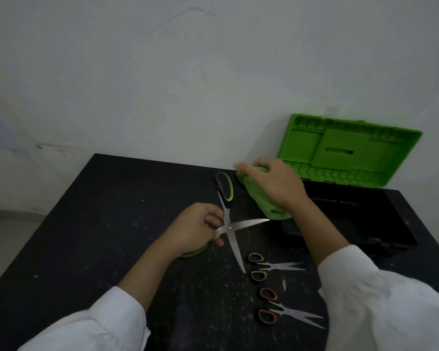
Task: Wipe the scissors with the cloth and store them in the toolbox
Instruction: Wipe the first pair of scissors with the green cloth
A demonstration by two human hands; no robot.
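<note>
A large pair of scissors (235, 225) with black and yellow-green handles lies spread wide in a cross on the black table. My left hand (197, 228) grips it near the pivot, over one handle. My right hand (271, 184) holds a green cloth (264, 205) just above and to the right of the blades, apart from them. The toolbox (401, 219) stands at the right with its black tray empty and its green lid (350, 153) raised against the wall.
Two smaller scissors lie in front of me: a green-handled pair (271, 266) and an orange-handled pair (284, 310). The black table (94, 224) is speckled with white marks and ends at a white wall behind. Its left edge drops to the floor.
</note>
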